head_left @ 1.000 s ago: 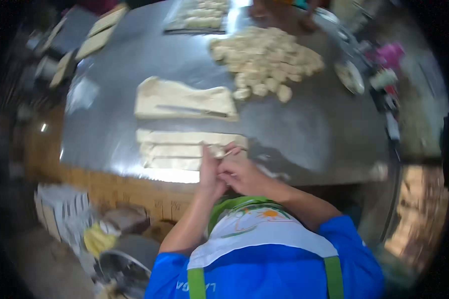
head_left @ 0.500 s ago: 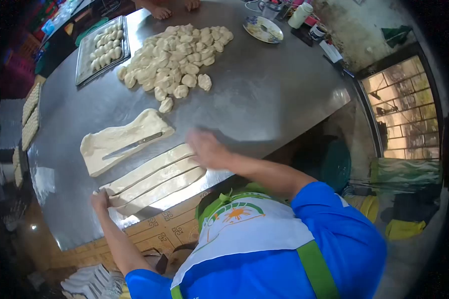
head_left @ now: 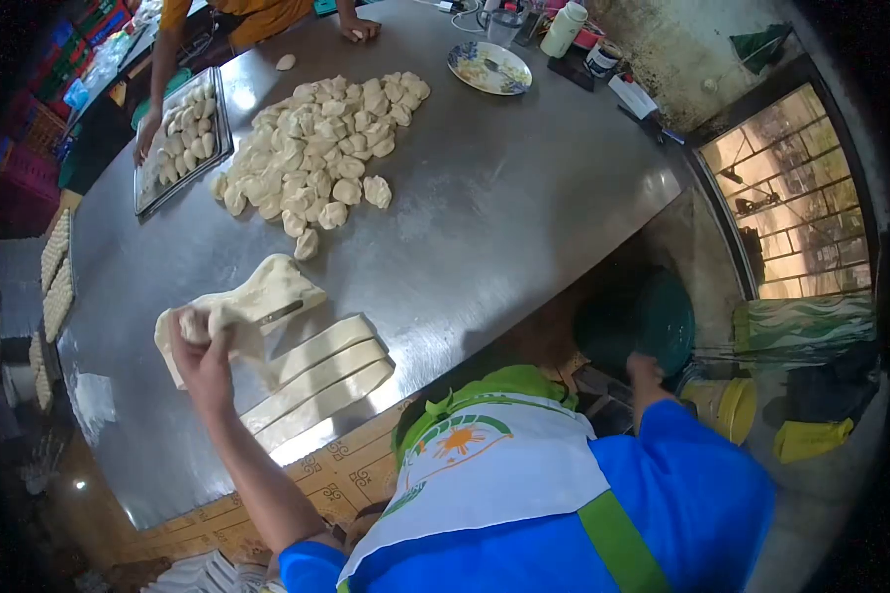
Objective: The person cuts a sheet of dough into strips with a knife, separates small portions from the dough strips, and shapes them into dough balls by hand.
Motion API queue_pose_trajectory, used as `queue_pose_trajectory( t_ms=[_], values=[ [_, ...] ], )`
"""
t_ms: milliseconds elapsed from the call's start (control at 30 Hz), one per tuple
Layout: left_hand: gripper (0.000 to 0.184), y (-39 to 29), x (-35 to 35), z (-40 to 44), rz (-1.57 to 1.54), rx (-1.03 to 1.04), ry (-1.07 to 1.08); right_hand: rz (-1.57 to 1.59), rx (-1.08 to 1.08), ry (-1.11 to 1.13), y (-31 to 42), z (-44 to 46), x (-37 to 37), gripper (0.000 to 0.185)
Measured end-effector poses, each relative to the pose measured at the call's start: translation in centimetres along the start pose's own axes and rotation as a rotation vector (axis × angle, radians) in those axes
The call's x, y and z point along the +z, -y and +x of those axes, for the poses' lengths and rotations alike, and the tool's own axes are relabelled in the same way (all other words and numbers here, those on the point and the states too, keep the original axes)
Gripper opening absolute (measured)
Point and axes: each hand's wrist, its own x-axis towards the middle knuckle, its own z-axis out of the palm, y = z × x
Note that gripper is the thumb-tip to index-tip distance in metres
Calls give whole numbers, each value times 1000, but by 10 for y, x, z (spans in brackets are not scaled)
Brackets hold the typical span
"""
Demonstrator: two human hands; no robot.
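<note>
My left hand (head_left: 203, 364) is closed on the end of a strip of dough, raised over a larger flat piece of dough (head_left: 267, 282) on the metal table. Cut dough strips (head_left: 331, 371) lie side by side near the table's front edge. A narrow metal blade (head_left: 281, 313), perhaps a knife, rests along the flat piece. Off the table at the right, my right hand (head_left: 646, 371) hangs beside a dark green tub (head_left: 653, 316); its fingers are too unclear to read.
A heap of dough lumps (head_left: 311, 148) covers the table's back middle. Behind it a person's hand (head_left: 360, 30) rests on the table, while their other hand (head_left: 148, 138) touches a tray (head_left: 224, 138) of shaped dough. A patterned plate (head_left: 489, 84) and bottle (head_left: 564, 30) stand back right.
My left hand has lifted a dough strip's end up and away from the table's front edge. My right hand has left the dough for the tub side. The other person now reaches to the tray.
</note>
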Motion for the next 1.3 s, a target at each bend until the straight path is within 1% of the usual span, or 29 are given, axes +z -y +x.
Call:
queue_pose_trajectory(
  t_ms=[33, 100, 133, 167, 200, 267, 300, 367, 433, 467, 500, 533, 600, 633, 667, 700, 733, 767, 800, 833, 867, 900, 933, 967, 1000, 1067, 1167, 1200, 1300],
  values=[
    [44, -26, 31, 9, -93, 28, 2, -21, 109, -4, 4, -37, -22, 67],
    [45, -66, 95, 17, -177, 100, 58, -12, -484, -183, 31, -45, -3, 62],
    [45, -80, 125, 19, -167, 149, 111, 188, -872, -397, 54, -49, 12, 60],
    [46, -80, 154, 20, -83, 206, 180, 273, -1126, -441, 96, -91, -18, 60],
    [48, -71, 180, 19, 8, 261, 254, 374, -1298, -235, 135, -130, -53, 61],
    [56, -57, 225, 13, 65, 210, 615, 372, -1748, -524, 192, -122, -10, 64],
    [59, -55, 245, 1, 118, 174, 634, 382, -1765, -515, 203, -118, -14, 64],
    [63, -43, 262, -22, 200, 106, 636, -60, -1721, -186, 212, -120, -32, 67],
    [62, -19, 263, -39, 345, -43, 678, -238, -1094, -39, 216, -92, -67, 70],
    [62, -7, 264, -53, 362, -61, 650, -128, -908, -241, 207, -57, -60, 71],
    [59, 4, 265, -72, 151, -276, 524, -19, -711, -430, 195, -25, -51, 72],
    [56, 16, 270, -84, -67, -477, 381, 0, -786, -535, 191, -8, -68, 71],
    [50, 36, 282, -105, -85, -616, 247, 23, -911, -607, 199, -14, -96, 71],
    [44, 20, 301, -109, -325, -782, 80, 211, -1281, -441, 214, -30, -98, 67],
    [46, 33, 314, -116, -606, -787, 90, 416, -1640, -247, 234, -51, -101, 64],
    [46, 30, 331, -114, -729, -880, 162, 570, -1754, 154, 250, -89, -107, 57],
    [48, 37, 347, -124, -925, -997, 284, 693, -1815, 577, 259, -132, -107, 52],
    [50, 43, 354, -130, -1126, -1097, 431, 671, -1899, 643, 267, -160, -94, 47],
    [50, 27, 348, -130, -1134, -1072, 396, 649, -1975, 697, 275, -176, -84, 43],
    [54, -2, 345, -128, -811, -818, 501, 559, -1601, 972, 286, -181, -84, 34],
    [59, -17, 336, -124, -477, -561, 585, 550, -1624, 982, 299, -183, -80, 34],
    [63, -17, 298, -109, -146, -459, 743, 638, -1679, 930, 313, -179, -73, 27],
    [58, -11, 263, -99, 124, -379, 653, 732, -1724, 866, 326, -172, -68, 22],
    [54, -2, 229, -91, 389, -296, 561, 460, -1733, 687, 338, -161, -67, 30],
    [50, 10, 193, -84, 488, -396, 344, 458, -1741, 677, 341, -163, -57, 30],
    [58, 64, 106, -83, 810, -301, 49, 473, -1948, 341, 342, -168, -40, 49],
    [68, 116, 27, -81, 967, -374, 217, 111, -2060, 177, 332, -204, -45, 56],
    [70, 144, 18, -83, 966, -374, 273, 124, -2042, 142, 329, -213, -42, 56],
    [51, 135, 47, -83, 782, -276, 137, 185, -2067, -23, 325, -228, -32, 52]
  ],
)
